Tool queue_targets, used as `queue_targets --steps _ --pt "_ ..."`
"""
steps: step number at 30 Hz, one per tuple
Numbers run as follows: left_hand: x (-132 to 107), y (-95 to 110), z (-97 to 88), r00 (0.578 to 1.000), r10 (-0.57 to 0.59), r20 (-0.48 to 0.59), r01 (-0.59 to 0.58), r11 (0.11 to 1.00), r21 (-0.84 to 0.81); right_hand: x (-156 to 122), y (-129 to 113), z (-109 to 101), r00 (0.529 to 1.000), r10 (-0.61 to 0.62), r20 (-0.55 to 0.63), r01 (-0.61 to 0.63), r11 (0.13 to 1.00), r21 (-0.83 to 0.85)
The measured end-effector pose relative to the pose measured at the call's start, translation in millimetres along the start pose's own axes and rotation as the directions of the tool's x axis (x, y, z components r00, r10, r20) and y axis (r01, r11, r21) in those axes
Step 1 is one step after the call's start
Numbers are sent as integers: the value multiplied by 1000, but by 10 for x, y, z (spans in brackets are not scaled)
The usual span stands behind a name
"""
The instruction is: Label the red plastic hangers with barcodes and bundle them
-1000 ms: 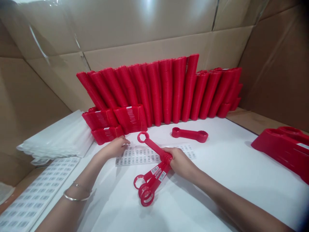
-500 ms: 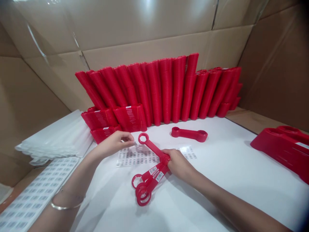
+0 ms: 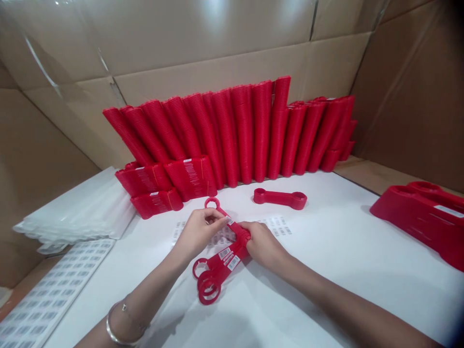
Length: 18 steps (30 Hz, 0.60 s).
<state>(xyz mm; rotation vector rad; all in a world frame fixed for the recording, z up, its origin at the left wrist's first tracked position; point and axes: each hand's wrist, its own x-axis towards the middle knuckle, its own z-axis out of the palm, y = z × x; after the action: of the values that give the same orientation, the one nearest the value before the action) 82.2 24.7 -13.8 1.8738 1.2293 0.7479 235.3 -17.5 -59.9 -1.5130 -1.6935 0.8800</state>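
My right hand grips a fan of several flat red plastic wrenches by their shared end. Three of them point toward me with white barcode stickers on the handles. One wrench points away. My left hand pinches a small white barcode sticker against that wrench's handle. Under both hands lies a sheet of barcode stickers on the white table.
A single red wrench lies beyond the hands. Tall rows of stacked red wrenches lean on the cardboard wall, with bundled ones in front. Clear plastic bags and another sticker sheet lie left. More red parts sit right.
My left hand lifted off the sticker sheet with a sticker and moved right onto the raised wrench's handle. My right hand kept its grip on the bundle.
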Motion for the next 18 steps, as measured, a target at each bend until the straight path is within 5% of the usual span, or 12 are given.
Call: queue_targets --steps 7,12,18 --pt "-3 10 50 1000 -27 -13 27 999 39 11 32 12 1000 -2 -6 2 1000 -29" --pt "1 -70 85 992 106 -64 -90 972 219 -1 16 13 1000 -5 -4 5 999 -48" --pt "-25 -124 156 936 344 -72 -232 760 608 -3 -9 11 1000 -18 -15 17 998 -67"
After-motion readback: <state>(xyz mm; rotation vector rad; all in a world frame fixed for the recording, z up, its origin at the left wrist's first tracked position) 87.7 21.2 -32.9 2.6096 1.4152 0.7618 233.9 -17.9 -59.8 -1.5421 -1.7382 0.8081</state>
